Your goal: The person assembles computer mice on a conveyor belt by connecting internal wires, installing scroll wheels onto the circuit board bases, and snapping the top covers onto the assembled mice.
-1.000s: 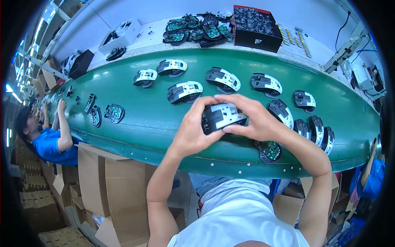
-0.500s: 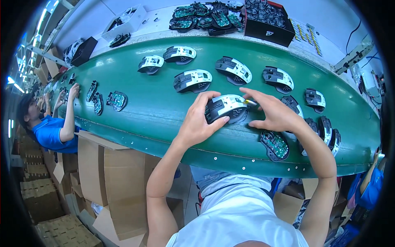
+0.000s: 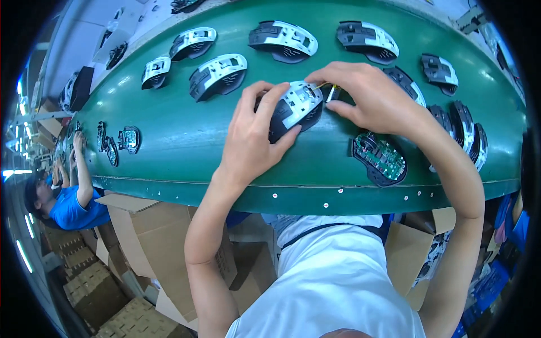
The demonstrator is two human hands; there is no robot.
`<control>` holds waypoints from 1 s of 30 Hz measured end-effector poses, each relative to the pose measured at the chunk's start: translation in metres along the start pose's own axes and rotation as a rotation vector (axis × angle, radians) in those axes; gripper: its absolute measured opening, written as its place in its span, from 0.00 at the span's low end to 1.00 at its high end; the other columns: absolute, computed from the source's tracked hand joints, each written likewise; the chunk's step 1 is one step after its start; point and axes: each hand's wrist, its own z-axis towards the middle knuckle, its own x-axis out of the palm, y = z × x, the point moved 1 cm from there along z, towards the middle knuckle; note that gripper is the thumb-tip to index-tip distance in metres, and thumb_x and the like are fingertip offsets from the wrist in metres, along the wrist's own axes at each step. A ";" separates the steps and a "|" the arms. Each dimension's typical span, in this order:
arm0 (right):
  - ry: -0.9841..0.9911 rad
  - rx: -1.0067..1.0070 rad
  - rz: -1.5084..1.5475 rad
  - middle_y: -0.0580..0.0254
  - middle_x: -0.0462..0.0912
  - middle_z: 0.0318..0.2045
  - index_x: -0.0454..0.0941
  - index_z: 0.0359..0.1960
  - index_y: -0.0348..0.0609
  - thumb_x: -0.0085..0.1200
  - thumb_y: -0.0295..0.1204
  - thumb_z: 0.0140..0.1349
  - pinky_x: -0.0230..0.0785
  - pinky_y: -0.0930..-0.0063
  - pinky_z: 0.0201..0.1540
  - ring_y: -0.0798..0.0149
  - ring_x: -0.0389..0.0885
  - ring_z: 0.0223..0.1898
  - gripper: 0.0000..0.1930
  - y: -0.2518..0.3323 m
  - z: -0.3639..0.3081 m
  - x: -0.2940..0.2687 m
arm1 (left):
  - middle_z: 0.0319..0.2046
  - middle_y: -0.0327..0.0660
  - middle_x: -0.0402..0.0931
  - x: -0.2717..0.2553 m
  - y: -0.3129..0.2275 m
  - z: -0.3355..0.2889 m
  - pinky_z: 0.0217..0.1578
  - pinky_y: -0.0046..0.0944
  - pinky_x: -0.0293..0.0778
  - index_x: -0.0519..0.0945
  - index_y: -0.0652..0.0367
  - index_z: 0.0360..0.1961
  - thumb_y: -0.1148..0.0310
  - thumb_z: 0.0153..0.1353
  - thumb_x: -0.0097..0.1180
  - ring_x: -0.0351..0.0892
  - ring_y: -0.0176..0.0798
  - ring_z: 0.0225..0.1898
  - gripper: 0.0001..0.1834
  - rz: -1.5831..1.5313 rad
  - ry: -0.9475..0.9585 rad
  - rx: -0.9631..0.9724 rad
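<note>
On the green belt, my left hand (image 3: 256,127) is closed around a black-and-white computer mouse (image 3: 297,106), fingers over its far side and thumb on its near edge. My right hand (image 3: 372,96) bends over the mouse's right end. Between its fingers is a small white part with thin yellow wires (image 3: 332,93), and the index fingertip is close to openings in the white shell. Just below that hand lies a black mouse base with a green circuit board (image 3: 380,159). How the wires join the mouse is hidden.
More half-white mice, such as one nearby (image 3: 218,76), stand across the far belt (image 3: 186,135). Others cluster at the right (image 3: 463,127). Circuit-board bases (image 3: 129,139) lie left, near a person in blue (image 3: 79,205). Cardboard boxes (image 3: 163,242) stand below the belt edge.
The view has shifted, so the far mice appear higher. My left hand has tilted the mouse upward at its right end; my right hand stays at that end with the wired part.
</note>
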 end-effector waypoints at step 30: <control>0.298 -0.315 0.020 0.48 0.79 0.60 0.77 0.62 0.41 0.73 0.33 0.49 0.76 0.57 0.57 0.41 0.80 0.56 0.35 0.024 0.052 0.016 | 0.57 0.46 0.78 -0.022 0.042 -0.030 0.60 0.48 0.71 0.80 0.60 0.57 0.53 0.47 0.77 0.76 0.52 0.59 0.38 -0.031 0.033 0.000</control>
